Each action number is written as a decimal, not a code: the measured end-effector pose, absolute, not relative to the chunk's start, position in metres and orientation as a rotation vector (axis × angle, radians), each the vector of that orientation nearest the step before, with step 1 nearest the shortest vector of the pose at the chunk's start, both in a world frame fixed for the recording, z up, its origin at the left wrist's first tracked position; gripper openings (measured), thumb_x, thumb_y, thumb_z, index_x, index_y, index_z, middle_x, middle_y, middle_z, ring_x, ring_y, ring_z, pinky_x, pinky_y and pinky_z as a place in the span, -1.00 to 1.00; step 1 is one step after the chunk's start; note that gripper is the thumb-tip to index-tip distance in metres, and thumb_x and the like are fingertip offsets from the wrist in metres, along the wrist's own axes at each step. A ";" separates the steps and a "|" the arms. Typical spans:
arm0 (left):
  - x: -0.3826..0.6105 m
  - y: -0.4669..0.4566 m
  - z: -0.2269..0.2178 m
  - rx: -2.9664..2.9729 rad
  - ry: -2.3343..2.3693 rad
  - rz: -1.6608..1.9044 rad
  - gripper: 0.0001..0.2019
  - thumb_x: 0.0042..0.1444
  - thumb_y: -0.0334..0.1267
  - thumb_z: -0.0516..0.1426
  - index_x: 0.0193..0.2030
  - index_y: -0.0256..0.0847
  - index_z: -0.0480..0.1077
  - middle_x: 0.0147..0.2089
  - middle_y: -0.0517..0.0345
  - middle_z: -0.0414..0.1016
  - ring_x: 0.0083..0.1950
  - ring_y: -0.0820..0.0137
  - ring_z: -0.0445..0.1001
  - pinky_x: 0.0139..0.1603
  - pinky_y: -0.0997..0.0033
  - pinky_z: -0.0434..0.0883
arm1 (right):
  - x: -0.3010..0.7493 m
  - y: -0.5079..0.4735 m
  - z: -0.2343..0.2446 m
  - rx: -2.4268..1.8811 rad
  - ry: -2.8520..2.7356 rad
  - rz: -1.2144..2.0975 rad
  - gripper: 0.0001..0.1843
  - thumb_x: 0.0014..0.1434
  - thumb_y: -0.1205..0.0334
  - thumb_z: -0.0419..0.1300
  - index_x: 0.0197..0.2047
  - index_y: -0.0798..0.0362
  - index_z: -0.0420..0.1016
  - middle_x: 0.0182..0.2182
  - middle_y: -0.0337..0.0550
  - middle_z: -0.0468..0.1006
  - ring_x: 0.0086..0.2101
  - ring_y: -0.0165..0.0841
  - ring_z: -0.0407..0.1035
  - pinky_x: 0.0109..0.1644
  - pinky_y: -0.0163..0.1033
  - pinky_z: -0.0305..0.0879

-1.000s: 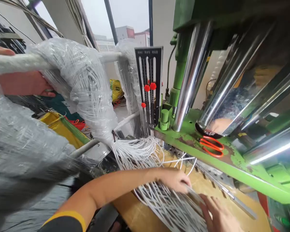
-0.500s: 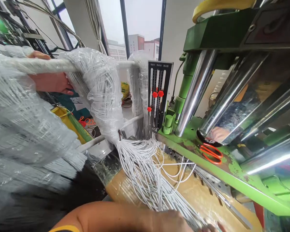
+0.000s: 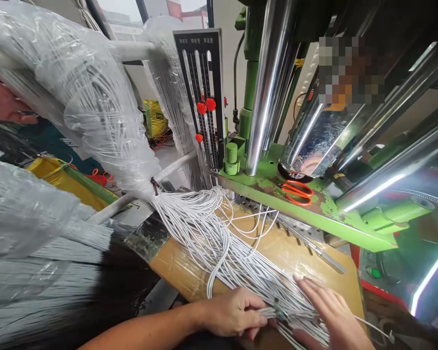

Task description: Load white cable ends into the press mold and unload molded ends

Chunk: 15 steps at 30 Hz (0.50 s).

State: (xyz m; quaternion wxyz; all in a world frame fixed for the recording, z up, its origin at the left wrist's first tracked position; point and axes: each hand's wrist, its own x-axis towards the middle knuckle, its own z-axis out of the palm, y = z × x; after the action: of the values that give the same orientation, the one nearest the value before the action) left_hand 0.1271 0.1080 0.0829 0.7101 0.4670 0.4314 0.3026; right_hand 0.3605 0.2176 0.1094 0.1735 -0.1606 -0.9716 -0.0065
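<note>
A thick bundle of white cables (image 3: 204, 238) lies across the brown covered work surface (image 3: 182, 272), spreading from a plastic-wrapped hank (image 3: 98, 102). Low in the view, my left hand (image 3: 237, 311) is closed around a few of these cables, thumb against fingers. Just right of its fingertips, a dark tie (image 3: 278, 310) goes round some of the cables. My right hand (image 3: 332, 308) rests at the bundle's right side with its fingers stretched out and apart. Its lower part is cut off by the frame edge.
A green press (image 3: 314, 209) with shiny metal columns stands at the right, orange-handled scissors (image 3: 297, 191) on its base. Behind the cables rises a black slotted panel (image 3: 200, 92) with red knobs. Another person's hand (image 3: 9, 99) shows at the far left, near more wrapped cables.
The view has swung right and downward. My hands, mostly cut off at the bottom edge before, now show at the cables, the left one gripping some. The dark tie has come into view.
</note>
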 end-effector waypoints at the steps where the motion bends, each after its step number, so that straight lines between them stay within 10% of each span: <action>1: 0.124 0.108 0.084 1.002 0.937 0.663 -0.55 0.19 0.13 0.10 -0.15 -0.27 0.49 -0.50 0.27 0.34 -0.56 0.60 0.21 -0.56 0.64 0.17 | 0.367 0.221 0.110 -0.515 -2.749 0.112 -0.33 0.26 -0.07 0.08 0.31 0.13 0.13 0.02 0.06 0.55 -0.04 -0.13 0.48 -0.11 -0.19 0.47; 9: 0.126 0.121 0.088 0.876 0.900 0.679 -0.47 0.09 0.24 0.14 -0.33 -0.31 0.46 -0.50 0.22 0.38 -0.61 0.59 0.23 -0.59 0.59 0.18 | 0.356 0.199 0.090 -0.548 -2.835 0.522 -0.63 0.30 0.38 -0.07 0.03 -0.07 0.45 -0.32 -0.16 0.56 -0.37 -0.37 0.52 -0.34 -0.39 0.44; 12: 0.126 0.123 0.087 0.877 0.855 0.727 -0.51 0.12 0.18 0.16 -0.42 -0.31 0.44 -0.56 0.26 0.30 -0.59 0.59 0.21 -0.56 0.57 0.13 | 0.351 0.199 0.103 -0.693 -2.732 0.585 -0.82 0.27 0.25 0.08 -0.07 -0.09 0.42 -0.31 -0.22 0.58 -0.38 -0.39 0.53 -0.33 -0.41 0.45; 15: 0.129 0.126 0.089 0.817 0.802 0.750 -0.52 0.06 0.17 0.22 -0.39 -0.32 0.46 -0.49 0.22 0.37 -0.57 0.59 0.24 -0.53 0.55 0.16 | 0.341 0.194 0.107 -1.017 -2.424 0.673 -0.55 0.29 -0.01 0.06 0.19 -0.07 0.27 0.03 -0.10 0.53 -0.11 -0.29 0.52 -0.11 -0.31 0.49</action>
State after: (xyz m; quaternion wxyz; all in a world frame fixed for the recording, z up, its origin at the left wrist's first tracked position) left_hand 0.1290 0.1263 0.0892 0.7750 0.3771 0.3702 0.3464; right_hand 0.3411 0.1943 0.1066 0.2123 -0.3663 -0.8729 0.2424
